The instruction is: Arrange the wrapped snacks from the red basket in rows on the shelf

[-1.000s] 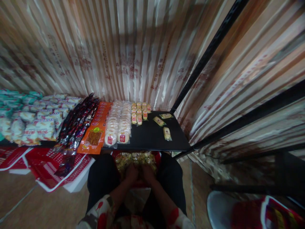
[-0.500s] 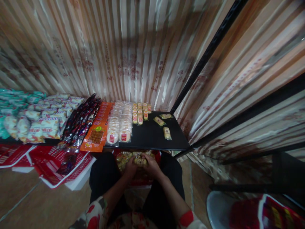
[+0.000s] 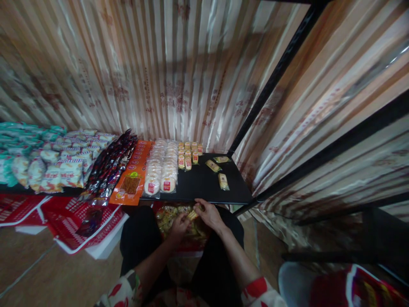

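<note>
One wide, pale, pleated curtain (image 3: 172,81) fills the back of my view, and a slanting black metal post (image 3: 275,76) stands at the far right corner of the flat black shelf (image 3: 201,183). Between the knees, a red basket (image 3: 188,247) holds a heap of clear-wrapped yellowish packets (image 3: 163,218); I judge the shelf's front edge, just beyond, to be the main obstacle. On the shelf, a flat orange plastic bag (image 3: 129,181) lies beside two rows of round white wrapped crackers (image 3: 168,184), then a block of small red-labelled yellow packets (image 3: 188,160) and three loose oblong ones (image 3: 223,181).

My left grip (image 3: 179,227) and right grip (image 3: 209,215) are over the basket, fingers closed at opposite ends of one small, oblong yellow packet in clear film (image 3: 192,215). I expect it to be very light, crumbly inside and slick outside; I would hold it lightly by its long sides, since squeezing could crush it. I cannot make out how hard the fingers press.
</note>
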`<state>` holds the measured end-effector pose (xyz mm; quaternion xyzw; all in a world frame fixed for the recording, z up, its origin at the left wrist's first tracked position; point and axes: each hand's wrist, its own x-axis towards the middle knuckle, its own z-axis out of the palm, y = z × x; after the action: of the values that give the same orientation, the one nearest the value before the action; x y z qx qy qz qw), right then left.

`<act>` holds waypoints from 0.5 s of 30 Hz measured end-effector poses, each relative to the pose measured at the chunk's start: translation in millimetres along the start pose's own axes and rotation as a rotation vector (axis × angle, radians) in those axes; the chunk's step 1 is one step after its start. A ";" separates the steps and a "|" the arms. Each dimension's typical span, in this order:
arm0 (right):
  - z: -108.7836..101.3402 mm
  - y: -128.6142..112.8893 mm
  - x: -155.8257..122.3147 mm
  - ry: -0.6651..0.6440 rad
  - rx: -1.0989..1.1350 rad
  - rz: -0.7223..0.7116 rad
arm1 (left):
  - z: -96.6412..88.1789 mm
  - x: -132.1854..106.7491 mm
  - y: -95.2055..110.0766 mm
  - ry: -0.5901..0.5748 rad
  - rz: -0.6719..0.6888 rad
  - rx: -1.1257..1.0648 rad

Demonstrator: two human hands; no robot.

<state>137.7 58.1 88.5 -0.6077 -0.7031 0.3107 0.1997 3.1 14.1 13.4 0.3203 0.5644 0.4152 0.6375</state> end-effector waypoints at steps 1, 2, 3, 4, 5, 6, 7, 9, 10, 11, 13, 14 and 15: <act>-2.2 -2.5 2.9 0.006 -0.041 0.025 | 1.2 -0.4 0.2 -0.011 -0.007 -0.021; -4.0 -4.7 5.7 0.015 -0.080 0.049 | 2.3 -1.2 0.8 -0.025 -0.002 -0.036; -5.3 -6.7 8.3 0.025 -0.113 0.070 | 3.3 -2.3 1.8 -0.042 0.007 -0.046; -6.2 -8.3 10.7 0.033 -0.135 0.085 | 4.3 -3.4 2.9 -0.059 0.019 -0.057; -6.7 -9.7 12.8 0.039 -0.147 0.093 | 5.3 -4.5 4.0 -0.075 0.027 -0.068; -6.8 -10.8 14.5 0.045 -0.150 0.097 | 6.3 -5.3 5.0 -0.085 0.030 -0.080; -6.7 -11.7 16.0 0.050 -0.143 0.101 | 7.3 -5.8 5.9 -0.086 0.026 -0.092; -5.9 -12.8 18.0 0.062 -0.096 0.115 | 8.9 -5.3 7.5 -0.064 -0.008 -0.112; -5.3 -13.0 18.6 0.072 -0.054 0.123 | 9.4 -4.6 8.5 -0.052 -0.026 -0.122; -4.6 -13.0 18.9 0.084 0.001 0.129 | 9.7 -3.8 9.8 -0.044 -0.042 -0.131; -2.5 -12.2 18.7 0.112 0.146 0.134 | 9.6 -2.6 13.7 -0.041 -0.061 -0.157; -1.2 -11.4 18.3 0.123 0.229 0.135 | 9.4 -2.5 16.3 -0.043 -0.061 -0.172; 0.4 -10.5 17.6 0.130 0.313 0.137 | 9.1 -2.6 19.2 -0.048 -0.057 -0.187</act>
<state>126.6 74.5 93.7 -0.6344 -0.5888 0.3893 0.3151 8.8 20.9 32.8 0.2531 0.5169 0.4398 0.6895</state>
